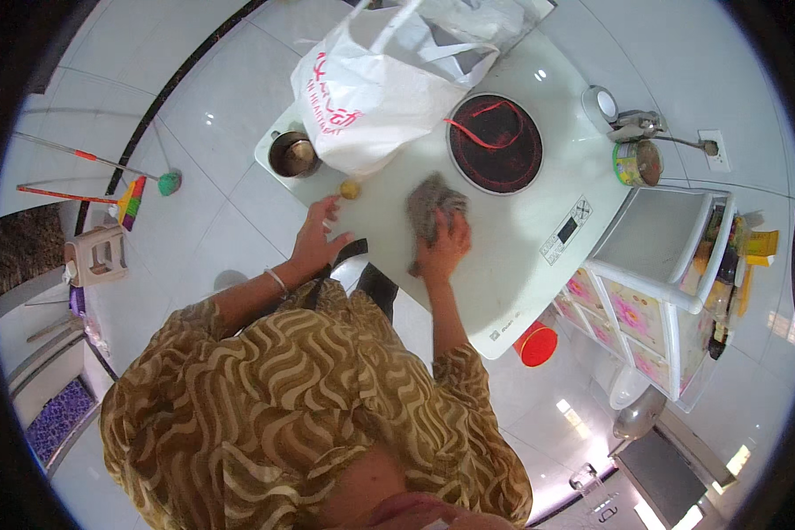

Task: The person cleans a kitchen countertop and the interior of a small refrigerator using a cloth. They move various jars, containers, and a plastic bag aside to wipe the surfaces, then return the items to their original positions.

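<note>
A crumpled grey cloth point(432, 202) lies under my right hand point(445, 242), which grips it against the pale glass top of the table point(384, 225). Slightly blurred, the cloth sits left of a round black cooking plate point(495, 144) with a red strip point(470, 135) lying across it. My left hand point(318, 232) holds nothing; its fingers are spread at the table's left edge. Just beyond those fingertips rests a small yellowish round object point(350, 190). A white bag point(387, 93) with red print stands behind it.
A metal cup point(293, 155) occupies the far left corner. Along the right wall are a jar point(638, 164) and a plug in a socket point(711, 148). A flowered plastic drawer unit point(636, 305) adjoins the table, and a red bucket point(536, 344) is below its edge.
</note>
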Available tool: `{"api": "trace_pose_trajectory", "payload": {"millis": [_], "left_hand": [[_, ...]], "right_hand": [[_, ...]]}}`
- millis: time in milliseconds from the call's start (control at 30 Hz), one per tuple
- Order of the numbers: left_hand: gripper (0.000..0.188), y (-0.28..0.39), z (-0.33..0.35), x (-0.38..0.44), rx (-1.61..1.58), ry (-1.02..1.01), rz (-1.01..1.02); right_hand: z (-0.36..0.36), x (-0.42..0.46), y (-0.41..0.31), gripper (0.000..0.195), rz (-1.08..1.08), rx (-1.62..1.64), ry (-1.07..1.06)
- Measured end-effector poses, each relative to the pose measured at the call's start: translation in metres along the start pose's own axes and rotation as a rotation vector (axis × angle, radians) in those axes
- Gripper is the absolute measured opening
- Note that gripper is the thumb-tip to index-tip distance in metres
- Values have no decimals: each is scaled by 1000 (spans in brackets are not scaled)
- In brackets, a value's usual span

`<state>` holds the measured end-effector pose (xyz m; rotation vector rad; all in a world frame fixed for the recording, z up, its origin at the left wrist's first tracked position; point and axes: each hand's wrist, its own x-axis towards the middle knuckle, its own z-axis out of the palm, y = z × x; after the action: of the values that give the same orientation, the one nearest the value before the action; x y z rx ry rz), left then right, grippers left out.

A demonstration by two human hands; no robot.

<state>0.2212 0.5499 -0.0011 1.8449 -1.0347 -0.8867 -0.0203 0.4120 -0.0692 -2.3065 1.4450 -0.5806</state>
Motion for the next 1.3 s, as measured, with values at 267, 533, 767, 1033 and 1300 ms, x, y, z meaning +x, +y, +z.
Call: {"api": "trace_pose_trajectory", "payload": {"millis": [267, 533, 767, 1033, 1300], "left_hand": [[84, -28, 5, 53, 1, 168, 154], [86, -30, 7, 57, -43, 112, 139], [76, -12, -48, 16, -6, -109, 147], [52, -18, -166, 108, -123, 255, 133], [107, -19, -202, 250, -513, 29, -572]], "right_hand": [[26, -38, -94, 74, -85, -5, -96], [1, -96, -48, 78, 120, -124, 4], [-32, -73, -82, 67, 253, -230, -186], [-46, 92, -108, 60, 126, 95, 159], [19, 270, -106, 86, 803, 956, 117]]}}
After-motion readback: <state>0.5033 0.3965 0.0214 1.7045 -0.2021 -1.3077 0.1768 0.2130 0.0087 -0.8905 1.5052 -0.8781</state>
